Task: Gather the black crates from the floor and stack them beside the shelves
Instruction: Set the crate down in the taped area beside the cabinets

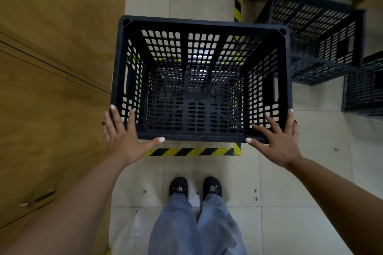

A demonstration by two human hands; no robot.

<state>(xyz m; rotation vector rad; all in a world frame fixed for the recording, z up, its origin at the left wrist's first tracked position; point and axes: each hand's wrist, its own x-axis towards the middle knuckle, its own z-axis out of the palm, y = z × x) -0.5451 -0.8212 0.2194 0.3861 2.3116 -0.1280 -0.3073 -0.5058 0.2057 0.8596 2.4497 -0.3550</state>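
The left hand (122, 136) is lying flat and spread at the near left corner of the crate (200, 80), with the fingers reaching over the rim and down the outer left wall and the thumb running along the near rim. The right hand (277, 138) is mirroring it at the near right corner, fingers draped over the rim into the crate mouth and along the right wall, thumb pointing inward along the near edge. Neither hand is closing around anything; both are resting open against the plastic, and whether they are bearing its weight cannot be told. The crate is sitting upright, mouth facing the camera, directly ahead of both hands and spanning the gap between them. Through its perforated base more black lattice is showing, so it appears to be sitting on another crate, though that is not certain. Beneath and around it, hazard tape (190, 151) is marking a rectangle on the tiled floor (300, 174), its near strip running just behind the thumbs. Outboard of the left hand a wooden cabinet (53, 72) is standing close by. Beyond the right hand, a second crate (317, 35) is lying on its side, with a third crate (364, 87) just beside it at the frame edge. The person's shoes (194, 187) are standing behind the hands.
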